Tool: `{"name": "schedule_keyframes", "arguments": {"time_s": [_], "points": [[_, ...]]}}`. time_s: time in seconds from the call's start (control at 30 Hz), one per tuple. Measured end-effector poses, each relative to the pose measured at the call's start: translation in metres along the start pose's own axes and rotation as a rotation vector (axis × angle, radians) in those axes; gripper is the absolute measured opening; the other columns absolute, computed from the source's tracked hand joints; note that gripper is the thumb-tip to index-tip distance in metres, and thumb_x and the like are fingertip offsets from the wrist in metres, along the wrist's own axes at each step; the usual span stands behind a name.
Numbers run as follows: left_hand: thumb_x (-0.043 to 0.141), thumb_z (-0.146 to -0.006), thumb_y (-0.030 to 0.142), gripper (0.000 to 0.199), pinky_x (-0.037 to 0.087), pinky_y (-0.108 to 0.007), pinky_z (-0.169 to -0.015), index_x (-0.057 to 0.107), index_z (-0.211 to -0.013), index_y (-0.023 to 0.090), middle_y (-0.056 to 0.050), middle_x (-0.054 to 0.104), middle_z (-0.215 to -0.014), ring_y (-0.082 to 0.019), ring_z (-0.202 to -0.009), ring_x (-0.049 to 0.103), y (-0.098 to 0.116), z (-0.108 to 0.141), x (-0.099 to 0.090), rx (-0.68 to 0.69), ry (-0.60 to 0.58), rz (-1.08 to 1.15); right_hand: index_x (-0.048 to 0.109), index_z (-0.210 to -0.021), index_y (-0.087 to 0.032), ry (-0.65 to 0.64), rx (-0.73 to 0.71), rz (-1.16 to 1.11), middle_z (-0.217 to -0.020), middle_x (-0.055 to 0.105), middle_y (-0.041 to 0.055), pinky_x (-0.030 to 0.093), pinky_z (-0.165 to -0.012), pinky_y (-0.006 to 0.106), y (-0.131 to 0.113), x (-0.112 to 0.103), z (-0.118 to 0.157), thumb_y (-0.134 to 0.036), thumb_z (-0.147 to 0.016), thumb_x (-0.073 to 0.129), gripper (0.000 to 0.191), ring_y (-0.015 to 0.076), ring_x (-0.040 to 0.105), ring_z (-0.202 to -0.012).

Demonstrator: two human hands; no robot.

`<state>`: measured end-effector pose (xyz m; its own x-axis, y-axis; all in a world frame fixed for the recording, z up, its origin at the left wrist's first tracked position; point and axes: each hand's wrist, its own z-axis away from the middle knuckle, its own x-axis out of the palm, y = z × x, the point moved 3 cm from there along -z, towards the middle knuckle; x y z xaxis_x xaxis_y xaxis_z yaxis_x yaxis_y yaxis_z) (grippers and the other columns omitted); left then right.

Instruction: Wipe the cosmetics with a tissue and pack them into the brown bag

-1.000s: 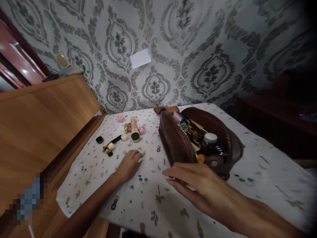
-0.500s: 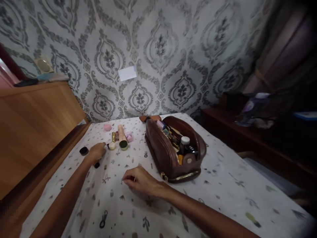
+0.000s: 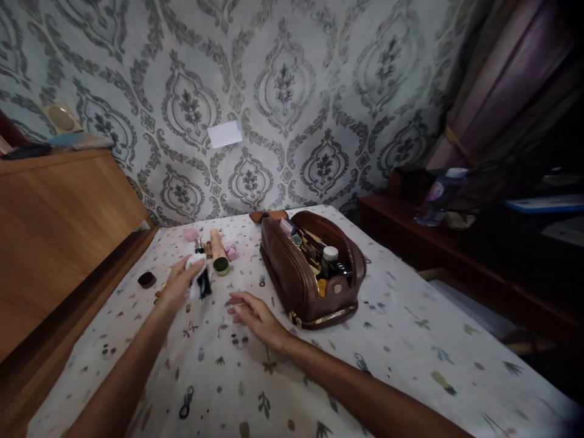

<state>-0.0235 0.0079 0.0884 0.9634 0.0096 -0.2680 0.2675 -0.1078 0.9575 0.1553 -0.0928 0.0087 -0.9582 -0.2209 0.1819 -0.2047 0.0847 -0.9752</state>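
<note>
My left hand (image 3: pixel 177 285) is closed on a blurred white-and-black item (image 3: pixel 201 277) held above the cloth. Its exact kind is unclear. Close behind it lie a peach tube with a dark green end (image 3: pixel 218 249), a pink item (image 3: pixel 232 250) and another pink piece (image 3: pixel 190 234). Left of this hand is a round dark item (image 3: pixel 146 280). My right hand (image 3: pixel 256 319) hovers over the cloth, fingers apart and holding nothing. To its right stands an unzipped brown toiletry bag (image 3: pixel 283 274), packed with cosmetics and a dark bottle with a white cap (image 3: pixel 330 254).
A white patterned cloth (image 3: pixel 255 389) covers the surface. An orange-brown item (image 3: pixel 269 216) lies behind the bag. A wooden cabinet (image 3: pixel 68 213) borders the left side. On the right, a dark red table (image 3: pixel 387 225) carries a clear bottle (image 3: pixel 440 194). Patterned wallpaper rises behind.
My left hand has lifted the white-and-black item and moved slightly right. My right hand has opened its fingers. The whole view has shifted a little, with the bag appearing farther left.
</note>
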Motion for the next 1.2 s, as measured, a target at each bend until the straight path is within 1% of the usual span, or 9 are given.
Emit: {"name": "schedule_keyframes", "arguments": {"time_s": [0.1, 0.23, 0.37, 0.47, 0.57, 0.77, 0.9, 1.1, 1.2], "points": [[0.075, -0.069, 0.054, 0.05, 0.046, -0.024, -0.061, 0.064, -0.097, 0.015, -0.001, 0.065, -0.076, -0.014, -0.064, 0.057, -0.006, 0.041, 0.047, -0.031, -0.142, 0.295, 0.05, -0.133, -0.025, 0.004, 0.019, -0.124, -0.121, 0.061, 0.0089, 0.054, -0.09, 0.037, -0.003, 0.002, 0.002, -0.057, -0.084, 0.063, 0.06, 0.0198, 0.063, -0.104], [0.07, -0.079, 0.049, 0.04, 0.041, -0.021, -0.058, 0.064, -0.097, 0.014, 0.001, 0.062, -0.076, -0.012, -0.063, 0.052, -0.012, 0.065, 0.072, 0.129, -0.232, 0.093, 0.047, -0.133, -0.024, 0.045, 0.094, -0.134, -0.092, 0.059, 0.0022, 0.053, -0.063, 0.025, -0.002, 0.002, 0.007, -0.054, -0.082, 0.065, 0.062, 0.0157, 0.06, -0.079], [0.065, -0.082, 0.053, 0.04, 0.042, -0.021, -0.063, 0.063, -0.094, 0.015, 0.0, 0.061, -0.078, -0.013, -0.069, 0.053, -0.025, 0.061, 0.068, 0.18, -0.198, 0.122, 0.054, -0.122, -0.02, 0.041, 0.097, 0.052, -0.079, 0.054, -0.0008, 0.036, -0.047, 0.019, -0.002, -0.004, 0.008, -0.048, -0.084, 0.063, 0.049, 0.0113, 0.049, -0.063], [0.059, -0.084, 0.06, 0.045, 0.039, -0.02, -0.059, 0.062, -0.093, 0.017, 0.002, 0.056, -0.072, -0.011, -0.063, 0.049, -0.037, 0.051, 0.058, 0.121, -0.036, 0.244, 0.057, -0.113, -0.017, -0.008, 0.066, 0.145, -0.078, 0.056, -0.0005, 0.04, -0.053, 0.022, -0.001, -0.007, 0.005, -0.047, -0.083, 0.061, 0.042, 0.0126, 0.051, -0.066], [0.055, -0.083, 0.068, 0.052, 0.026, -0.02, -0.046, 0.061, -0.093, 0.017, 0.007, 0.04, -0.057, -0.008, -0.049, 0.033, -0.048, 0.042, 0.047, 0.007, 0.076, 0.328, 0.058, -0.112, -0.016, -0.047, 0.015, 0.227, -0.082, 0.06, 0.0013, 0.045, -0.065, 0.026, 0.001, -0.006, 0.002, -0.045, -0.083, 0.061, 0.041, 0.0157, 0.056, -0.075], [0.065, -0.075, 0.064, 0.05, 0.026, -0.021, -0.047, 0.06, -0.075, 0.015, 0.005, 0.046, -0.057, -0.007, -0.049, 0.036, -0.045, 0.039, 0.043, -0.007, -0.13, 0.316, 0.06, -0.121, -0.015, -0.089, -0.007, 0.372, -0.101, 0.068, 0.007, 0.049, -0.083, 0.033, -0.004, -0.004, 0.006, -0.039, -0.084, 0.06, 0.044, 0.0207, 0.061, -0.091], [0.065, -0.074, 0.06, 0.047, 0.028, -0.021, -0.046, 0.056, -0.065, 0.015, 0.004, 0.047, -0.051, -0.008, -0.047, 0.039, -0.04, 0.041, 0.045, -0.099, -0.161, 0.384, 0.06, -0.124, -0.017, -0.083, -0.063, 0.472, -0.11, 0.07, 0.0087, 0.049, -0.088, 0.036, -0.009, -0.007, 0.008, -0.039, -0.085, 0.06, 0.045, 0.0232, 0.063, -0.097], [0.058, -0.077, 0.054, 0.041, 0.024, -0.021, -0.038, 0.055, -0.064, 0.015, 0.004, 0.046, -0.049, -0.007, -0.039, 0.037, -0.039, 0.041, 0.047, -0.285, -0.244, 0.574, 0.061, -0.126, -0.017, -0.102, -0.118, 0.507, -0.121, 0.069, 0.0116, 0.047, -0.097, 0.04, -0.012, -0.008, 0.008, -0.039, -0.088, 0.058, 0.044, 0.0263, 0.063, -0.109], [0.056, -0.078, 0.051, 0.037, 0.021, -0.019, -0.036, 0.058, -0.076, 0.014, 0.004, 0.05, -0.055, -0.005, -0.036, 0.035, -0.04, 0.042, 0.048, -0.35, -0.275, 0.665, 0.061, -0.127, -0.018, -0.107, -0.105, 0.508, -0.125, 0.068, 0.0126, 0.048, -0.098, 0.042, -0.012, -0.008, 0.008, -0.039, -0.088, 0.058, 0.044, 0.0267, 0.064, -0.11]]}}
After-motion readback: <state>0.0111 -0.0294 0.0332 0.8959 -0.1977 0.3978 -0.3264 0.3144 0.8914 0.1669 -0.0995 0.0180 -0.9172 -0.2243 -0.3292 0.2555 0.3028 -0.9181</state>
